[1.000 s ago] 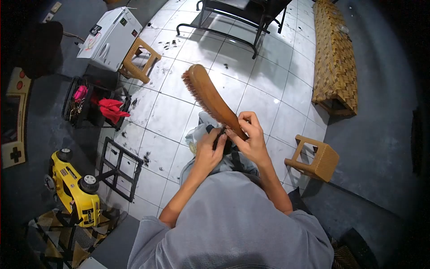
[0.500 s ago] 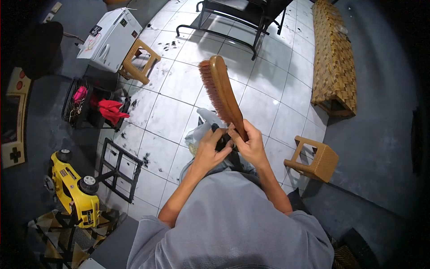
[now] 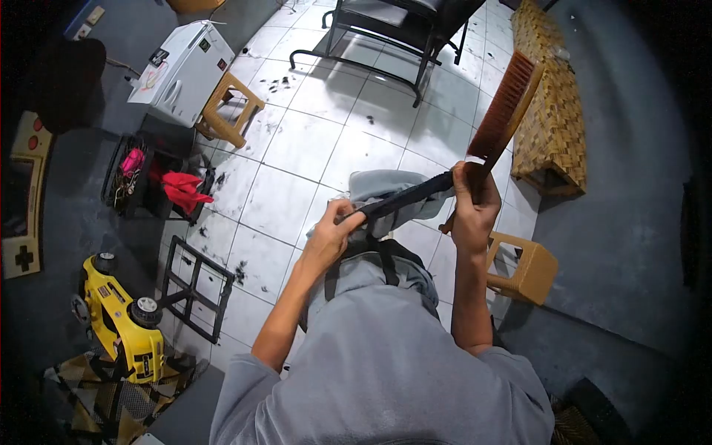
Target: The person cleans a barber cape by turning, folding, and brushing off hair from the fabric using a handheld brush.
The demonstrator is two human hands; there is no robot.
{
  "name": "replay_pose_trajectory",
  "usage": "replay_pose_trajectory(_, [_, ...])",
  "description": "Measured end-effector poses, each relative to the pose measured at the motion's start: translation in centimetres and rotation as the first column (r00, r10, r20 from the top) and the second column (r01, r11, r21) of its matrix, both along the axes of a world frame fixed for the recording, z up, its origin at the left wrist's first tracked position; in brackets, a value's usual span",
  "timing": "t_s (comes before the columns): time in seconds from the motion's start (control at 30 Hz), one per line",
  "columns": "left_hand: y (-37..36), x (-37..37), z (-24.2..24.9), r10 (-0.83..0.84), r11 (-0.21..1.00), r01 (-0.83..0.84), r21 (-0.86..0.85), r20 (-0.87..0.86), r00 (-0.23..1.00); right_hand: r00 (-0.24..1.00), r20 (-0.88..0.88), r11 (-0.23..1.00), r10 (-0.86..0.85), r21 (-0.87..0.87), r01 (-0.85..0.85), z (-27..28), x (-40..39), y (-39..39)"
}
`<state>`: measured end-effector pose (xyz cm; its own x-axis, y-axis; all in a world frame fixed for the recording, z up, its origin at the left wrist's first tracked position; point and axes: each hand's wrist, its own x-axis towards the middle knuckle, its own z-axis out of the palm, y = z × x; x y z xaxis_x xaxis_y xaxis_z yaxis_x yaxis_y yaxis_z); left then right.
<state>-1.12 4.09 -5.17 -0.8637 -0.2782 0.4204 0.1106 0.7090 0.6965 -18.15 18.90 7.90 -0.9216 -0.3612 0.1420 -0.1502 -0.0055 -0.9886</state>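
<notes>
My right hand grips a wooden-handled brush, its reddish-brown bristles pointing up and left. The same hand also pinches one end of a black strap. Between my two hands the strap runs taut, slanting up to the right. My left hand is closed on the strap's other end. Light grey cloth hangs behind and below the strap, over my lap. More dark straps lie across my lap, partly hidden by my shirt.
Dark tufts lie scattered on the white tiled floor. A brown stool stands at right, near a woven bench. On the left are a yellow toy car, a black frame and a small white fridge. A black-framed chair stands ahead.
My hands have moved apart, pulling the black strap straight between them. The brush has swung to the right with my right hand and turned its bristles. More grey cloth shows.
</notes>
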Motion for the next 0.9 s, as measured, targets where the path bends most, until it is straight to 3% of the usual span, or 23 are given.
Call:
replay_pose_trajectory(0.03, [-0.1, 0.1, 1.5, 0.001, 0.997, -0.005, 0.071, 0.064, 0.998, 0.999, 0.042, 1.000, -0.012, 0.011, 0.011, 0.5, 0.0, -0.1])
replay_pose_trajectory(0.13, [-1.2, 0.2, 2.4, -0.070, 0.997, 0.068, 0.025, 0.094, 0.993, 1.000, 0.024, 1.000, -0.008, -0.016, 0.008, -0.5, -0.8, -0.1])
replay_pose_trajectory(0.17, [-1.9, 0.5, 1.8, -0.094, 0.996, 0.091, 0.025, 0.184, 0.978, 1.000, 0.014, 1.000, -0.009, -0.016, 0.009, -0.7, -1.1, -0.2])
replay_pose_trajectory(0.23, [-2.3, 0.3, 3.6, 0.009, 0.983, 0.014, -0.182, 0.122, 0.992, 1.000, -0.025, 1.000, -0.009, -0.026, 0.008, -0.9, -1.2, -0.1])
replay_pose_trajectory(0.33, [-2.4, 0.5, 2.4, 0.216, 0.962, -0.194, -0.192, 0.104, 0.971, 0.999, -0.045, 0.998, 0.001, -0.066, -0.004, -0.9, -0.9, -0.5])
replay_pose_trajectory(0.4, [-2.1, 0.2, -1.8, 0.319, 0.941, -0.331, 0.067, 0.150, 0.936, 0.999, 0.032, 0.996, 0.016, -0.093, -0.013, -0.9, -0.6, -0.7])
replay_pose_trajectory(0.43, [-1.9, 0.1, -5.9, 0.303, 0.947, -0.292, 0.137, -0.071, 0.950, 0.997, 0.071, 0.996, 0.037, -0.087, -0.031, -1.0, -0.4, -0.9])
replay_pose_trajectory(0.5, [-1.7, -0.6, -6.3, 0.376, 0.910, -0.385, 0.153, 0.084, 0.923, 0.986, 0.152, 0.995, 0.074, -0.070, -0.064, -1.1, 0.1, -1.0])
replay_pose_trajectory(0.53, [-1.9, -1.1, -6.4, 0.408, 0.888, -0.431, 0.158, 0.159, 0.899, 0.994, 0.105, 0.998, 0.042, -0.048, -0.037, -1.1, 0.0, -1.1])
replay_pose_trajectory(0.57, [-2.9, -1.4, -6.4, 0.281, 0.953, -0.266, 0.145, -0.092, 0.955, 0.998, 0.055, 1.000, 0.010, -0.024, -0.009, -1.1, -0.2, -1.1])
replay_pose_trajectory(0.67, [-6.2, -0.9, 0.8, 0.143, 0.989, -0.142, -0.027, 0.025, 0.989, 0.991, -0.099, 0.993, -0.086, -0.093, 0.077, -0.1, -2.1, -0.5])
replay_pose_trajectory(0.77, [-8.9, 0.1, 8.7, 0.206, 0.978, -0.196, -0.075, 0.167, 0.964, 0.997, -0.019, 0.995, -0.073, -0.062, 0.072, 2.8, -2.8, 0.4])
replay_pose_trajectory(0.87, [-9.4, -0.6, 15.8, 0.204, 0.872, -0.229, -0.432, -0.105, 0.973, 0.994, -0.096, 0.993, -0.060, -0.107, 0.049, 5.0, -2.2, 0.0])
replay_pose_trajectory(0.9, [-8.6, -0.9, 17.7, 0.223, 0.896, -0.248, -0.367, -0.111, 0.969, 0.984, -0.162, 0.992, -0.070, -0.111, 0.053, 5.2, -2.3, 0.0])
